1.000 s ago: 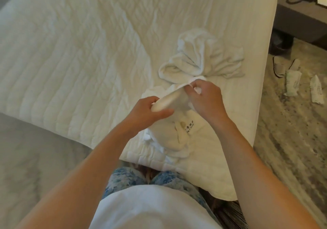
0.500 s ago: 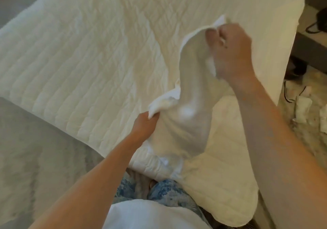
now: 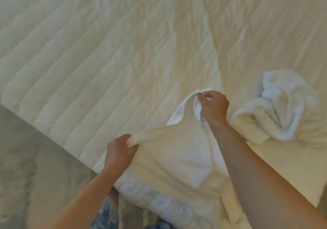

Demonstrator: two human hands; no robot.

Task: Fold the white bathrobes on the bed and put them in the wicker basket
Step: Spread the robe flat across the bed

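Now fingers point(image 3: 123, 138) of left hand point(image 3: 120, 151) and right hand point(image 3: 214, 106) grip bathrobe point(image 3: 177, 154) over bed point(image 3: 106, 51)

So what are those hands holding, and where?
One bathrobe: the left hand grips its bunched edge, the right hand pinches its upper edge.

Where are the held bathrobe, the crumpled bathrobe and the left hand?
held bathrobe point(image 3: 177, 156): head view, flat middle panel.
crumpled bathrobe point(image 3: 279, 108): head view, bunched centre.
left hand point(image 3: 120, 151): head view, back of hand.

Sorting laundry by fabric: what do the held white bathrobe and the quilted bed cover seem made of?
Held white bathrobe: soft matte cloth, probably cotton towelling; it drapes limply. Cream quilted bed cover: padded matte fabric, stitched diamond seams, puffy cells.
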